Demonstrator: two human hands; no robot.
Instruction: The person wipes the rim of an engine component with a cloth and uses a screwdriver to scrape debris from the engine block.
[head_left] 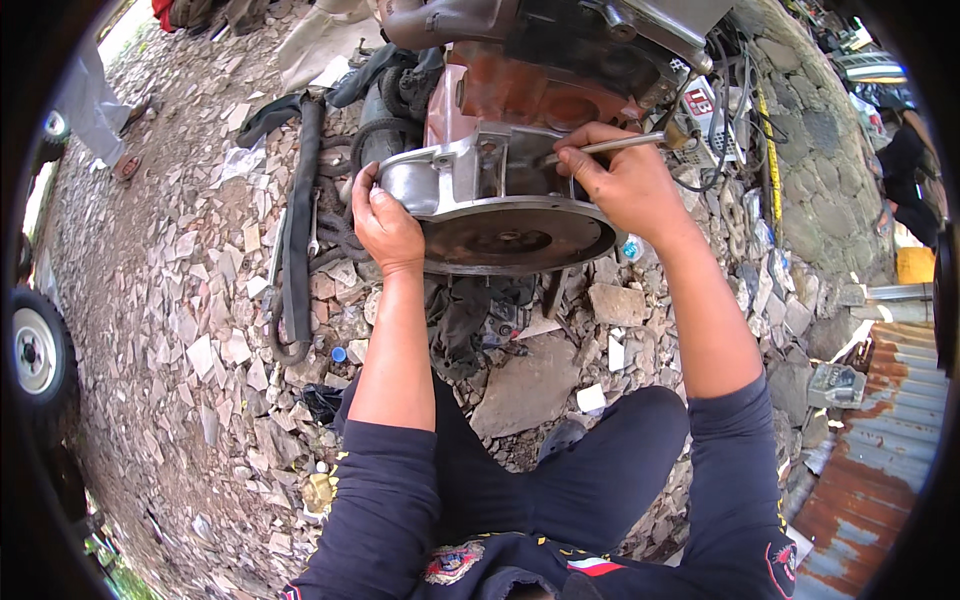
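Note:
In front of me stands an engine (pixel 477 90) with a reddish block and a silver metal housing (pixel 412 188) bolted to its lower end. A dark, rusty round flywheel (pixel 460 240) sits beneath the housing. My left hand (pixel 388 220) has its fingers closed round the housing's left edge. My right hand (pixel 615 180) is closed on a long metal tool (pixel 642 140), held roughly level across the right part of the housing. The tool's tip is too small to make out clearly at the housing.
Hoses (pixel 303 230) and cables lie left of the engine on rubble ground (pixel 210 320). A stone wall (pixel 810 190) and rusty corrugated sheet (pixel 870 460) are at the right. A wheel (pixel 35 350) is at far left. Another person's leg (pixel 100 115) is upper left; another person (pixel 905 170) is far right.

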